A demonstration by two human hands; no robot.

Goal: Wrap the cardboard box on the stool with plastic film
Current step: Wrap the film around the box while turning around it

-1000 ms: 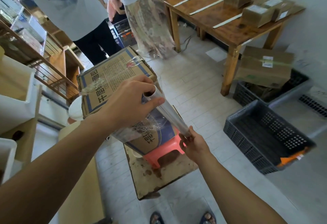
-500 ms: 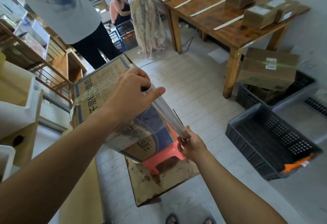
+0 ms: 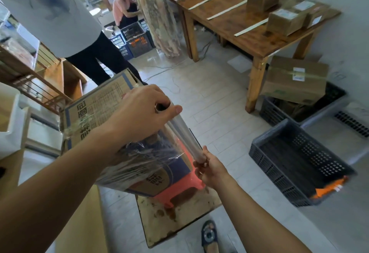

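your right hand [image 3: 209, 168] is closest in, curled around the lower end of the film roll [image 3: 184, 136], fingers pinching the tube's end. your left hand [image 3: 143, 113] clamps the upper end, thumb laid along the tube and fingers wrapped over the core opening. the roll runs slantwise between the two hands, just beside the box's near right edge. a sheet of plastic film [image 3: 151, 153] stretches from the roll onto the cardboard box [image 3: 99, 111], clinging in wrinkles over its lower face. the box sits tilted on a red stool [image 3: 187, 181], which stands on a stained board [image 3: 179, 212] on the tiled floor. to the right lies a dark plastic crate [image 3: 299, 165]. beyond it, a taped carton [image 3: 295, 79] rests on another crate beside a wooden table [image 3: 239, 27] carrying small parcels. a person in dark trousers [image 3: 95, 61] stands behind the box.
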